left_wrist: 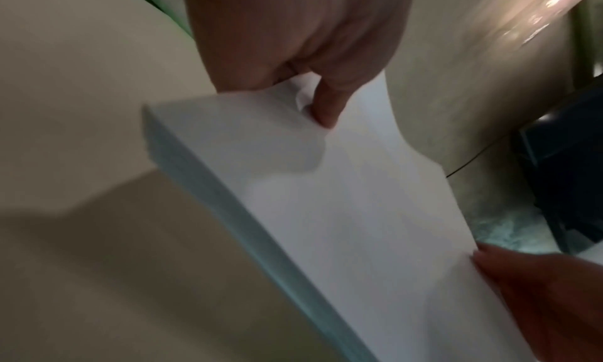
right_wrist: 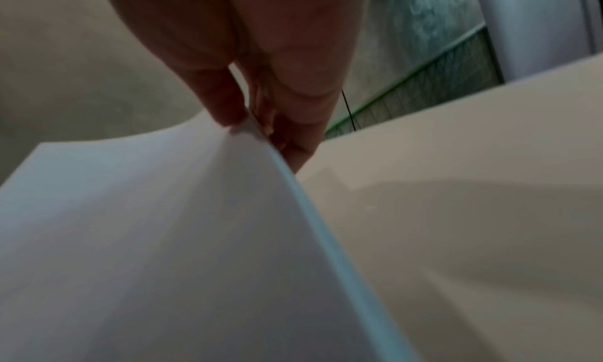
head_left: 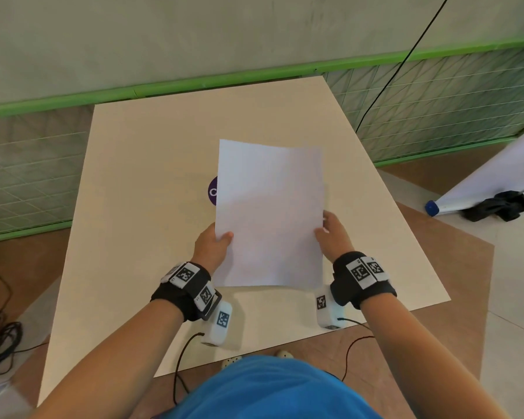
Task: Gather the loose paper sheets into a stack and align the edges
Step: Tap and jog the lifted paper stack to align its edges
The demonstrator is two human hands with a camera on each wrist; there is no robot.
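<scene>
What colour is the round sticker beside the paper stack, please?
Dark purple with white lettering; the sticker shows best in the head view.

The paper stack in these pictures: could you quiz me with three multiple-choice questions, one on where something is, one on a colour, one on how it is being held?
1. Where is the purple sticker?
A. On the table, partly hidden behind the stack's left edge
B. On the floor by the cables
C. On the person's wrist

2. What colour is the rail along the wall behind the table?
A. Red
B. Green
C. Black

3. How is the paper stack held?
A. Lying flat, untouched
B. By one hand only
C. By both hands, one on each side edge

Answers:
1 A, a purple arc peeks out on the tabletop at the paper's left edge.
2 B, the rail is bright green.
3 C, the left hand and the right hand each pinch a side, thumbs on top.
</scene>
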